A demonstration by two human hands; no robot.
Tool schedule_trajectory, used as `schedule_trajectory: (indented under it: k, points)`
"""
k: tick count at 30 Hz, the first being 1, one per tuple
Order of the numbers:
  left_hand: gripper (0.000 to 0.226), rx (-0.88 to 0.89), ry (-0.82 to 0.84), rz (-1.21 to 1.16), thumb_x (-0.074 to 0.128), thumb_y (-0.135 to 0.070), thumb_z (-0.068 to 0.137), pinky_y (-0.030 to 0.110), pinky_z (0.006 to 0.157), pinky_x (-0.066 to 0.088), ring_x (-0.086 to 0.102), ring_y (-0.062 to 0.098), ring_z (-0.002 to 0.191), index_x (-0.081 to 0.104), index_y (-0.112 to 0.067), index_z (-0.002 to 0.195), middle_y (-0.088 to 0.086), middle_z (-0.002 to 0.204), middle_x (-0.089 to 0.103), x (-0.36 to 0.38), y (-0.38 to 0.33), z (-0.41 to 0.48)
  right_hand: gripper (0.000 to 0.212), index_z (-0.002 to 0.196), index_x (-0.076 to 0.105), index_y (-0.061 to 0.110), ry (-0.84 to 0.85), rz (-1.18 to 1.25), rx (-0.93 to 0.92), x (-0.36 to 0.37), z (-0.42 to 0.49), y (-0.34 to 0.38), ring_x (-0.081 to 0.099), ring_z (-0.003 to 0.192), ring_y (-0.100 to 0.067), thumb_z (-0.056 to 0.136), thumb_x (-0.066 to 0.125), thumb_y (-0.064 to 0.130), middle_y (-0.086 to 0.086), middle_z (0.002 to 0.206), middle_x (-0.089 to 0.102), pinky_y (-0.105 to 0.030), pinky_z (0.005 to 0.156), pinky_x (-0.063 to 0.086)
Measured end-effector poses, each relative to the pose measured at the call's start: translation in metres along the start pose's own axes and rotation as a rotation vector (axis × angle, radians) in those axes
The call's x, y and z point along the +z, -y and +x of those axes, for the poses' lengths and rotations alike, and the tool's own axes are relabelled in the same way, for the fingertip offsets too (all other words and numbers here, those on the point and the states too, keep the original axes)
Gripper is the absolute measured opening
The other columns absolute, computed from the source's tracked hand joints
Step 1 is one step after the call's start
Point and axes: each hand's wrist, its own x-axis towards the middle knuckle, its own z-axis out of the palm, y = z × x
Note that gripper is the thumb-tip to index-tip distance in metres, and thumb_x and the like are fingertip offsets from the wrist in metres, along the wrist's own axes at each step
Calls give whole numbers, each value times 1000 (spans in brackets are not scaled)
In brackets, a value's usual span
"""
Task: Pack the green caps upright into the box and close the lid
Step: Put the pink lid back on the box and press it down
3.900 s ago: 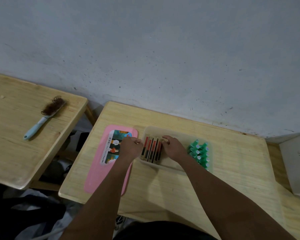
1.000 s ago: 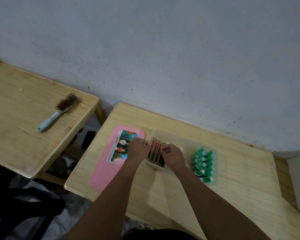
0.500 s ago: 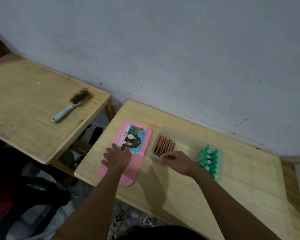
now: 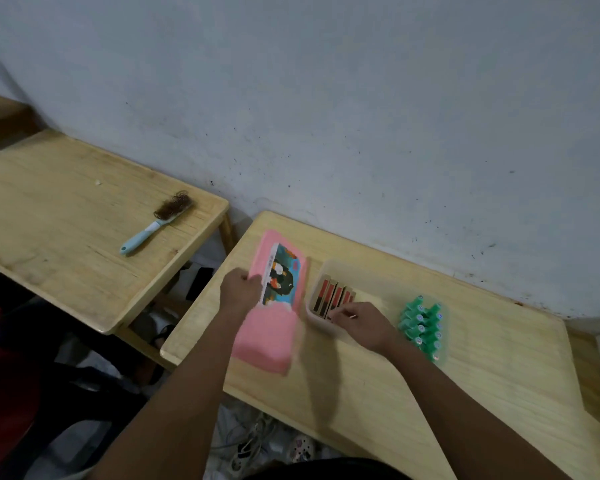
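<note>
— Where are the small green plastic caps (image 4: 421,325) right now?

— Packed in tight rows at the right end of the translucent rectangular plastic box (image 4: 352,266), which sits on the pale wooden counter (image 4: 492,368) near the wall. Whether each one stands fully upright I cannot tell.

— And the rest of the box?

— A row of narrow red-and-tan pieces (image 4: 333,297) leans at the left end. The middle is bare.

— Is it covered?

— No. The flat pink plastic lid with a cartoon picture label (image 4: 278,306) is off the box, just to its left, tilted and motion-blurred.

— Who has it?

— The left hand (image 4: 241,289). Its grip is closed on the lid's left long edge, fingers curled round it.

— The right hand (image 4: 364,323)?

— It rests at the box's near rim, between the red-and-tan pieces and the caps, fingertips (image 4: 340,315) right by the pieces. The fingers are bent, but whether that grip pinches anything I cannot tell.

— Anything else around?

— A second wooden counter (image 4: 49,209) stands to the left, carrying a hairbrush with a light blue handle (image 4: 156,225) and hair caught in its bristles.
</note>
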Motion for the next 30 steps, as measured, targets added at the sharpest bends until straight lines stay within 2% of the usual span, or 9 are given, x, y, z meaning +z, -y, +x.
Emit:
schedule_trajectory:
  k: [4, 8, 10, 13, 16, 20, 23, 26, 30]
  points:
    - [22, 294, -133, -39, 54, -20, 92, 32, 57, 42, 51, 23, 66, 50, -6, 76, 6, 68, 52, -22, -62, -12, 19, 95, 68, 26, -237, 358, 95, -12, -3, 22, 64, 86, -16, 98, 52, 34, 2, 93, 68, -37, 82, 54]
    - [16, 346, -182, -347, 55, -23, 94, 9, 50, 44, 57, 7, 68, 53, -8, 90, -1, 77, 59, -25, -108, -36, 24, 105, 60, 22, -205, 781, 256, -20, -7, 36, 62, 93, -18, 96, 54, 42, -2, 100, 64, -41, 89, 53]
    - [14, 249, -55, -528, 56, -22, 93, 21, 64, 54, 65, 15, 84, 54, -9, 96, 4, 92, 66, -12, -113, -43, 27, 116, 61, 12, -176, 1085, 176, -23, -10, 35, 65, 103, -27, 96, 58, 30, -9, 107, 69, -43, 92, 54]
    - [18, 88, 150, -746, 57, -15, 92, 44, 81, 58, 67, 26, 99, 51, -9, 108, 10, 105, 67, 17, -102, -53, 26, 121, 59, 7, -406, 1394, 27, -38, -19, 28, 68, 102, -23, 95, 57, 9, -12, 114, 71, -36, 85, 58]
    - [32, -55, 301, -911, 57, -8, 91, 48, 88, 55, 65, 26, 101, 47, -9, 121, 13, 111, 65, 40, -92, -59, 24, 117, 61, 7, -546, 1186, 38, -62, -35, 8, 68, 82, -17, 94, 60, 11, -10, 101, 72, -31, 70, 58]
    - [30, -151, 206, -914, 59, -19, 89, 40, 73, 58, 66, 27, 97, 55, -13, 119, 12, 111, 66, 55, -79, -42, 25, 115, 64, 20, -564, 871, 106, -94, -55, -38, 66, 95, -26, 90, 67, 20, -11, 111, 70, -46, 86, 55]
    - [20, -140, 153, -620, 59, -24, 89, 38, 64, 59, 66, 27, 82, 63, -10, 102, 13, 99, 67, 58, -67, -30, 50, 130, 52, 15, -588, 651, 211, -102, -58, -64, 65, 103, -25, 87, 71, 32, -9, 118, 64, -42, 87, 55]
    - [25, 52, 178, -148, 60, -28, 87, 35, 69, 56, 66, 31, 77, 69, -5, 90, 15, 91, 70, 66, -48, -22, 52, 129, 50, 9, -654, 487, 249, -98, -46, -76, 60, 106, -25, 88, 66, 38, -5, 120, 59, -32, 77, 49]
    - [31, 152, 180, 192, 58, -35, 87, 31, 73, 47, 64, 32, 90, 64, -5, 94, 15, 96, 68, 77, -28, -26, 55, 138, 42, 11, -689, 245, 278, -86, -25, -83, 47, 126, -30, 94, 57, 40, -10, 138, 49, -50, 107, 37]
